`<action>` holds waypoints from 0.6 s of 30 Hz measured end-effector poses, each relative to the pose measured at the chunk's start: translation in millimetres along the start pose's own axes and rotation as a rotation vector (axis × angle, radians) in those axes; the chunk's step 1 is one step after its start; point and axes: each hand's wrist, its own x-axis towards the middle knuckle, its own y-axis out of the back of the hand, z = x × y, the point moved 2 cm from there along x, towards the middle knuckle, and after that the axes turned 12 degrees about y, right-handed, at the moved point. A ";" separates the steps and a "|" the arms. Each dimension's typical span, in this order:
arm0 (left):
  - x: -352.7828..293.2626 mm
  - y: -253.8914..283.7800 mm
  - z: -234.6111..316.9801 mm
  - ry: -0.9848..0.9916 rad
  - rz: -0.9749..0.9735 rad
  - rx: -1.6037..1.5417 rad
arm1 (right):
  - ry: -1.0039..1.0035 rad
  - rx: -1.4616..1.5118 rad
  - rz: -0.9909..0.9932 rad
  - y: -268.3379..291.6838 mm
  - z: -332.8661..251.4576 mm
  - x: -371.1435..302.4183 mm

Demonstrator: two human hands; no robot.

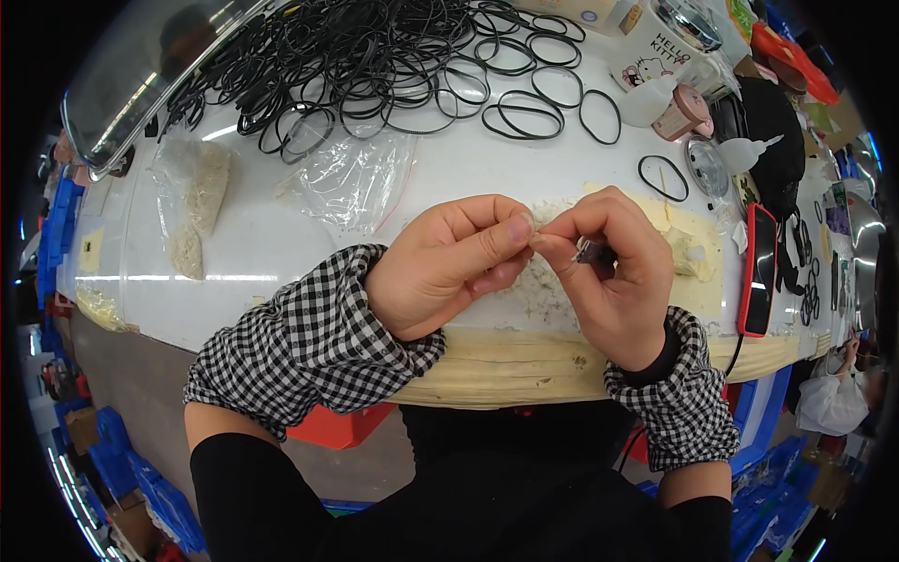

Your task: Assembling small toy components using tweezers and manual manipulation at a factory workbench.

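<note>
My left hand is closed in a pinch, thumb against forefinger, over the table's front edge. Its fingertips meet those of my right hand, which pinches too; whatever tiny thing lies between them is too small to name. A small shiny metal tool is tucked in the curled fingers of my right hand, mostly hidden by them. Beneath both hands lies a scatter of small whitish bits. A clear bag partly filled with similar pale pieces rests at the left, and a flat clear bag lies beyond my left hand.
A tangled heap of black rubber rings covers the far side, with loose rings to its right. A white mug, a squeeze bottle and a pink tub stand far right. A red-edged phone lies right.
</note>
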 end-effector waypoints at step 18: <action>1.7 -6.1 -4.2 0.031 -0.124 -0.281 | 0.109 -0.377 -0.051 -5.4 3.1 2.8</action>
